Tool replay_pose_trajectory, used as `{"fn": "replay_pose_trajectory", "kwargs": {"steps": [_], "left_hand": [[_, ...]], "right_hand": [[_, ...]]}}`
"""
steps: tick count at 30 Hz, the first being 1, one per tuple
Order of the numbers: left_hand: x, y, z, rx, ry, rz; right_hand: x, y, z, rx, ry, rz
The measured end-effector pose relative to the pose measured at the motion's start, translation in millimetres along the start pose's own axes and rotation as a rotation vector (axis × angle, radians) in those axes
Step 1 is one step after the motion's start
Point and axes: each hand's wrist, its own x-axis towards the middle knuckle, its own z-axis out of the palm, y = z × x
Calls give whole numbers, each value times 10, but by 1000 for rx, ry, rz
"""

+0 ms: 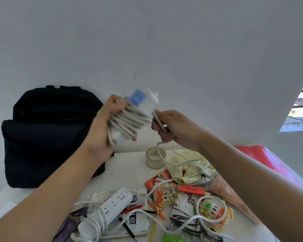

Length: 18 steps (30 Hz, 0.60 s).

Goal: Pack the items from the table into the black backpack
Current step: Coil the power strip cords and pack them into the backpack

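Note:
The black backpack (pixel 47 135) stands at the table's back left against the wall. My left hand (pixel 105 126) grips a white power strip (pixel 142 100) with a blue label, held up in the air, its grey-white cable wound round it in several turns. My right hand (pixel 171 126) pinches the loose end of that cable (pixel 158 122) just right of the strip. The rest of the cable hangs down to its plug (pixel 202 173) on the table. A second white power strip (pixel 112 206) with its cord wrapped lies at the front.
A roll of clear tape (pixel 154 158), a yellow cloth (pixel 191 159), snack packets (pixel 166 194), an orange box (pixel 191 189), pencils (pixel 157 209), booklets (pixel 184 215) and a red bag (pixel 273 159) lie on the white table (pixel 126 170). A window (pixel 301 105) is at right.

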Motion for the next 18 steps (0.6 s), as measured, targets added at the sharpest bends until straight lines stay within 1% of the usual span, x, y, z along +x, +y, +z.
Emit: {"fn": "replay_pose_trajectory", "kwargs": {"steps": [2, 5, 8, 9, 11, 12, 13, 14, 16, 18], "left_hand": [[81, 66, -31, 23, 114, 79], [147, 106, -116, 167, 269, 162], [166, 76, -144, 214, 300, 180], [171, 66, -153, 202, 304, 167], [185, 26, -215, 198, 347, 140], [188, 3, -282, 261, 377, 150], [183, -27, -360, 403, 394, 181], [167, -65, -452, 603, 378, 217], [104, -166, -585, 964, 284, 214], [40, -233, -609, 1129, 190, 128]], "right_hand": [[-70, -1, 10, -167, 5, -34], [-109, -12, -8, -584, -10, -80], [-102, 39, -49, -973, 7, -133], [-103, 63, -57, -1048, 28, -149], [-100, 115, -101, -1097, 52, -137], [-96, 135, -120, -1104, 63, -128], [-94, 157, -140, -1111, 84, -132], [-84, 177, -159, -1123, 106, -156], [-64, 201, -172, -1123, 88, -209], [-53, 214, -122, -1109, -8, -263]]}}
